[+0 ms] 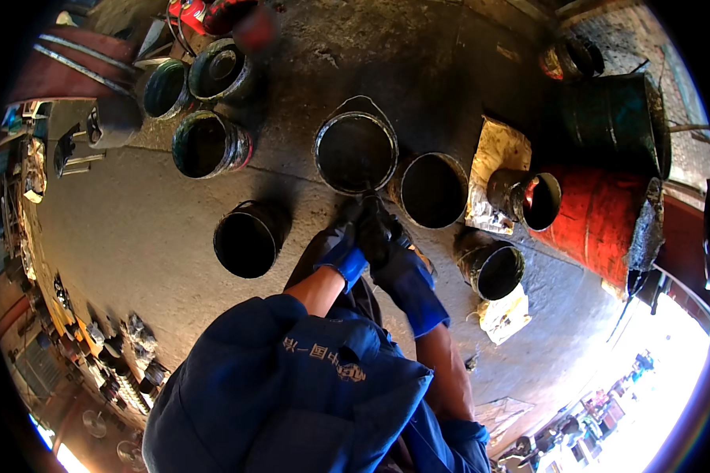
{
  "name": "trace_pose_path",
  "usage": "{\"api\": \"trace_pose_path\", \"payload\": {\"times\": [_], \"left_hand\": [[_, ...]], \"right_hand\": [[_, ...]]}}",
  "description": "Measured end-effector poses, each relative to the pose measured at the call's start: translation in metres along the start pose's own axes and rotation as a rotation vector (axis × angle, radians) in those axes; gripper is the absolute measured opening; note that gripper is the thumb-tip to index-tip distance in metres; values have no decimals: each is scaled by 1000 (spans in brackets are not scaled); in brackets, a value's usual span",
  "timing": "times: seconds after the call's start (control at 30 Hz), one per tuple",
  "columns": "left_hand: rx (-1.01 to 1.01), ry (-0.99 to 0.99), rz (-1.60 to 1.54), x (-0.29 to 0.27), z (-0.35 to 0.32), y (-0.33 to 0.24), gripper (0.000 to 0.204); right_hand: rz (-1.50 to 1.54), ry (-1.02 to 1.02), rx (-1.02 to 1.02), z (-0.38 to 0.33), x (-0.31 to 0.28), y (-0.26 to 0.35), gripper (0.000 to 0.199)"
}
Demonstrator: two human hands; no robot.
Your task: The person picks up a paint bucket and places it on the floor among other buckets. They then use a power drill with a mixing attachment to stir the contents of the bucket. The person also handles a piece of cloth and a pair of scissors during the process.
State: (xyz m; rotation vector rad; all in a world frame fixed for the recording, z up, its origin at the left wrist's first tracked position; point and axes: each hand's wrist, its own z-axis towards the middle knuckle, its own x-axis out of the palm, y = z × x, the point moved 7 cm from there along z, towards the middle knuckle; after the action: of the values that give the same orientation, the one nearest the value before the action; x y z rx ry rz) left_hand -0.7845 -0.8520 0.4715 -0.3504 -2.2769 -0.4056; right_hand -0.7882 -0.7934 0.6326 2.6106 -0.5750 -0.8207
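Both my hands wear blue gloves with blackened fingers and meet in front of my body. My left hand [347, 246] and my right hand [383, 240] are closed close together at the near rim of a round bucket [319, 162]. What they hold is too dark to make out. The bucket stands upright with its wire handle up at the far side, and its inside is black. Just right of it stands another dark bucket [403, 197]. To the left of my hands is a black bucket [282, 229].
Three grimy buckets [237, 148] stand together at the far left. Right of my hands are a small bucket [469, 264], a tilted can [503, 193] and stained yellowish sheets [497, 146]. A red drum [596, 221] and a dark green drum [615, 118] lie at the right.
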Motion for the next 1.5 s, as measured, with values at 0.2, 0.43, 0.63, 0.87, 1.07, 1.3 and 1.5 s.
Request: {"api": "trace_pose_path", "payload": {"times": [0.2,0.43,0.63,0.87,1.07,1.3,1.5], "left_hand": [[-47,316,-122,-2,5,3,27],[-276,1011,-1426,-38,35,15,47],[92,418,-1817,-121,61,-3,23],[-157,945,-1229,-6,6,7,15],[-133,1314,-1106,44,-30,0,19],[-95,1442,-958,64,-37,-14,30],[-126,1266,-811,64,-37,-17,32]], "right_hand": [[-11,-13,-13,-10,-16,10,31],[-55,69,65,-9,-3,14,34],[-138,-9,65,-7,-7,24,32],[-24,25,48,-13,-10,15,31],[-12,25,59,-10,-2,11,30],[3,-41,31,-6,-6,24,30],[64,11,-63,11,11,1,29]]}}
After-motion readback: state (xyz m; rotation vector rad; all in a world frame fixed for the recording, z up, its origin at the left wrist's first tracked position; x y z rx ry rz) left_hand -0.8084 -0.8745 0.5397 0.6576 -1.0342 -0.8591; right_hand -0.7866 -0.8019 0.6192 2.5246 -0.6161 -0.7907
